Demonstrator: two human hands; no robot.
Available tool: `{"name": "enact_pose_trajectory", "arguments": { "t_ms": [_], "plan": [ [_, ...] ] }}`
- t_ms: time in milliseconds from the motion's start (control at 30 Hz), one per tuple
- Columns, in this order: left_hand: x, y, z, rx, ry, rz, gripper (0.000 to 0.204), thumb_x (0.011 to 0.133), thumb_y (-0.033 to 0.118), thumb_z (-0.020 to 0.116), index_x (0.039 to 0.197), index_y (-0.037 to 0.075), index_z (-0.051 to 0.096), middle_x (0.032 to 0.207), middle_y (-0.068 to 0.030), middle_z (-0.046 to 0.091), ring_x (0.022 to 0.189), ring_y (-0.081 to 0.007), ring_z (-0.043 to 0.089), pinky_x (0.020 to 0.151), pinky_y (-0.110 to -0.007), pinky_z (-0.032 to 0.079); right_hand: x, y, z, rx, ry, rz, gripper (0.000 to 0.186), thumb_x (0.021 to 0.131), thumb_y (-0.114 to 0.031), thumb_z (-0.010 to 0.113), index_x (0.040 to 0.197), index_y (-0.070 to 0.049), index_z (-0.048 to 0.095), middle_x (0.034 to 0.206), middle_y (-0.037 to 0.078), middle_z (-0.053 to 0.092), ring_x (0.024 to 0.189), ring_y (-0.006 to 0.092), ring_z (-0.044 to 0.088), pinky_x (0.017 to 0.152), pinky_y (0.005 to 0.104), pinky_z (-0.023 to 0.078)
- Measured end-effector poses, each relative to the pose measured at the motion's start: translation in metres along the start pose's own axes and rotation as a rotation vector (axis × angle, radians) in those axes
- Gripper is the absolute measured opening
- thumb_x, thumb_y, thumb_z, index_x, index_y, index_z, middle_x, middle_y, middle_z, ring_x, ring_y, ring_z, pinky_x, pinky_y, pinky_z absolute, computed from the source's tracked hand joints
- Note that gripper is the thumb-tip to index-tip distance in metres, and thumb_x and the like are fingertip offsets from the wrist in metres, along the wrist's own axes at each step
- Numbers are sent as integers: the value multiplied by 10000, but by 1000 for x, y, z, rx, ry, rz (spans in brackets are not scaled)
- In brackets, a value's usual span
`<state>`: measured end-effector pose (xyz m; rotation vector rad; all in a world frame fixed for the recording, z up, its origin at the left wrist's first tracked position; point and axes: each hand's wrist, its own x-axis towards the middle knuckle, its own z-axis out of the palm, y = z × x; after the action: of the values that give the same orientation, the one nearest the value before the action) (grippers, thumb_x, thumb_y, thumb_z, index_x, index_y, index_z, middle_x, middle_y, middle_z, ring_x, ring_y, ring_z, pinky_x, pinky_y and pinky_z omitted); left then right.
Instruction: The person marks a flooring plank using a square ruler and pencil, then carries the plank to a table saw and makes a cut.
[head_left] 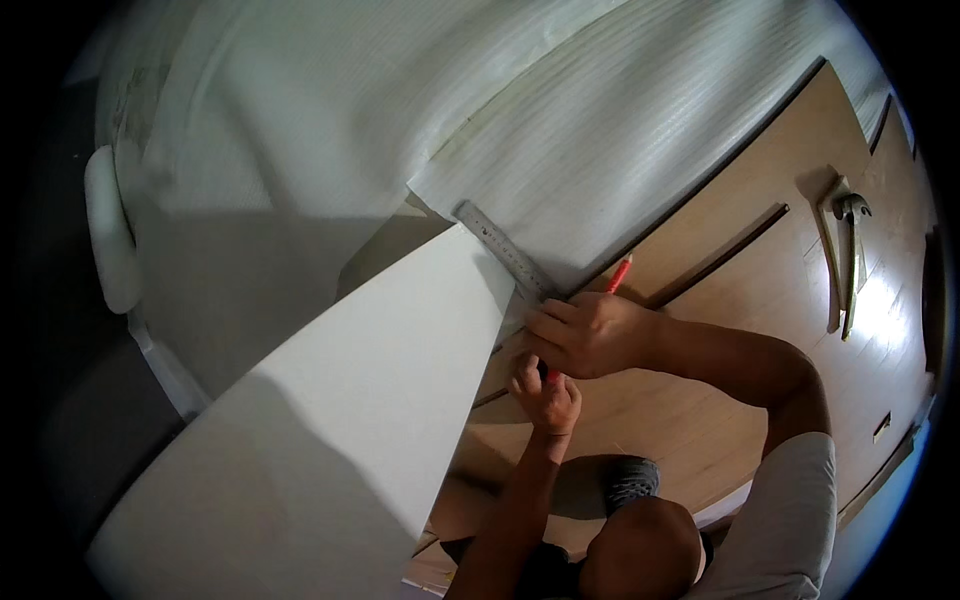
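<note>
My right hand [592, 332] is curled at the lower end of a metal ruler [495, 244]. A red pencil [619, 275] sticks up from this hand, its pale tip away from me. Its fingertips are slightly blurred, so I cannot tell how firmly they touch the ruler. Just below, my left hand [550, 398] is closed around a small black and red object [546, 371], mostly hidden by the fingers. The ruler lies slantwise by the far corner of a large white panel [370, 380], which covers the lower left beside both hands.
Wood-look floor planks [720, 225] spread to the right, with a dark gap between some. A claw hammer [853, 250] lies on them beside a long thin bar [830, 265]. Wrinkled white foam underlay [280, 130] covers the far side. My knee and a dark shoe [632, 480] are close below.
</note>
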<state>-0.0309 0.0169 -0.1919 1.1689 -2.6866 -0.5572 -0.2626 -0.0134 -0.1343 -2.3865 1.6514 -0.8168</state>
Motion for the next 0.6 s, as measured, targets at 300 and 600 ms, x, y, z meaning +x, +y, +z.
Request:
{"name": "enact_pose_trajectory", "arguments": {
  "t_ms": [300, 600],
  "plan": [
    [6, 9, -5, 31, -37, -24, 524, 872, 97, 708, 1383, 175, 621, 1224, -153, 508, 1121, -330, 500, 924, -472, 357, 83, 122, -17, 277, 39, 427, 173, 858, -167, 702, 959, -43, 636, 879, 108, 662, 785, 305, 669, 641, 414, 543],
    [10, 8, -10, 13, -1, -46, 498, 843, 81, 721, 1329, 171, 657, 1208, -132, 509, 1077, -320, 480, 948, -476, 372, 172, 131, 41, 474, -489, 398, 269, 827, -282, 747, 815, -17, 702, 728, 145, 664, 759, 325, 662, 698, 455, 497]
  ]
}}
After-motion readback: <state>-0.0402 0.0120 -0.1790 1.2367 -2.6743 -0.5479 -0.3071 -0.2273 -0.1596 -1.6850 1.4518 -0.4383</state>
